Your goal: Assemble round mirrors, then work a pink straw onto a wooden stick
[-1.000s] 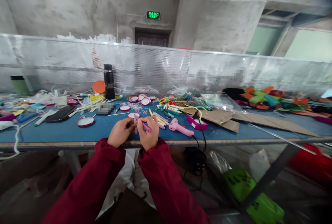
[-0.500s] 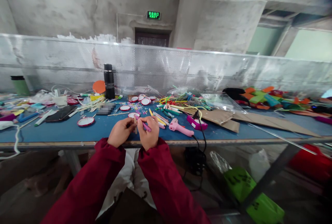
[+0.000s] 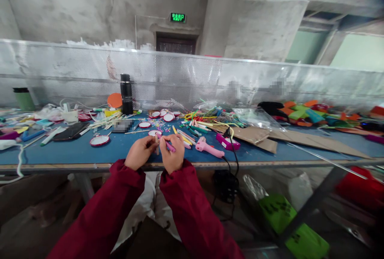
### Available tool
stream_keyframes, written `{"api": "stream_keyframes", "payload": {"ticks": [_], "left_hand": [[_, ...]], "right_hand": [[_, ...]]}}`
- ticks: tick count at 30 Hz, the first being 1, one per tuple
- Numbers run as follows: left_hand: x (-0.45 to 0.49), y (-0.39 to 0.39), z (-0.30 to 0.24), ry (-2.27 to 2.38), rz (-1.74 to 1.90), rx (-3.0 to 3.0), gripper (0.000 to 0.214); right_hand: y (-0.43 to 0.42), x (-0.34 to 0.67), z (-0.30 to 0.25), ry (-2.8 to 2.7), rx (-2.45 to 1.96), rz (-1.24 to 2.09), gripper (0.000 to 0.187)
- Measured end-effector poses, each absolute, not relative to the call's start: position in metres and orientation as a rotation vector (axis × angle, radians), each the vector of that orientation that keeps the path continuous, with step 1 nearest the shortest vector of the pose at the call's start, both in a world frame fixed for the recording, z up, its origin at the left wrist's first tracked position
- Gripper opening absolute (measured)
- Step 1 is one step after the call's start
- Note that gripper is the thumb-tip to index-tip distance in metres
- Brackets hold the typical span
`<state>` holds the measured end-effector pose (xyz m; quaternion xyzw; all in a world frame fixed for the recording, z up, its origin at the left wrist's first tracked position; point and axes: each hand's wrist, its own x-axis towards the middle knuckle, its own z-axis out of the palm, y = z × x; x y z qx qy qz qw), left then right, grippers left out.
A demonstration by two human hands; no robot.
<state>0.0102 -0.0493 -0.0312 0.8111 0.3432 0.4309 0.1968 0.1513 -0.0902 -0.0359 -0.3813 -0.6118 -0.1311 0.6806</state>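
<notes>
My left hand (image 3: 139,154) pinches a short, flat wooden craft stick (image 3: 157,146) upright over the table's front edge. Between the fingers of my right hand (image 3: 174,156) is a purple marker pen (image 3: 171,146), its front end close against the stick; whether the tip touches it I cannot tell. Just beyond my fingers lies a white, red-rimmed jar lid (image 3: 154,133). Several markers (image 3: 185,139) rest right of my right hand, and past them a pink glue gun (image 3: 208,148). Another red-rimmed lid (image 3: 99,141) lies to the left of my left hand.
A black flask (image 3: 126,95) stands at the back of the blue table (image 3: 120,154). A magenta box (image 3: 228,142) with a black cord, cardboard strips (image 3: 315,142) and colourful craft pieces (image 3: 309,113) occupy the right. A dark phone (image 3: 71,131) lies left. A perforated metal screen (image 3: 186,79) runs behind.
Almost nothing differs. My right hand and the marker have shifted very slightly to the right; my left hand stays in place with the stick.
</notes>
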Motion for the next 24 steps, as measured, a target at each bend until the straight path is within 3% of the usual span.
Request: {"api": "stream_keyframes", "payload": {"ticks": [24], "left_hand": [[0.0103, -0.0481, -0.0315, 0.963, 1.208, 2.259, 0.023]], "right_hand": [[-0.0893, 0.1516, -0.0368, -1.396, -0.857, -0.283, 0.015]]}}
